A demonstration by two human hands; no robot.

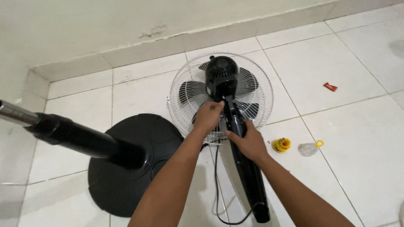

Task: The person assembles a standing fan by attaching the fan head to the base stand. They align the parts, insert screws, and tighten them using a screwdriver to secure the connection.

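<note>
Gripping the black plastic fan neck (235, 122) with my right hand (248, 143); left hand (208, 117) seemingly pinches beside it, below the white wire-grilled fan head (189, 96).

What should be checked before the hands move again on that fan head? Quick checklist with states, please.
1. Left hand contact on the fan neck just below the motor housing: ok, fingers rest on it.
2. Right hand grip on the neck: ok, wrapped around it lower down.
3. Fan head lying flat, white grille face down on the tile floor: ok.
4. Power cord slack and clear of the hands: ok, loops loose on the floor; plug end cannot tell.
5. Black round base with its pole clear of the fan head: ok, it sits apart to the left.
6. Small yellow part within reach: ok, beside the right hand.
</note>
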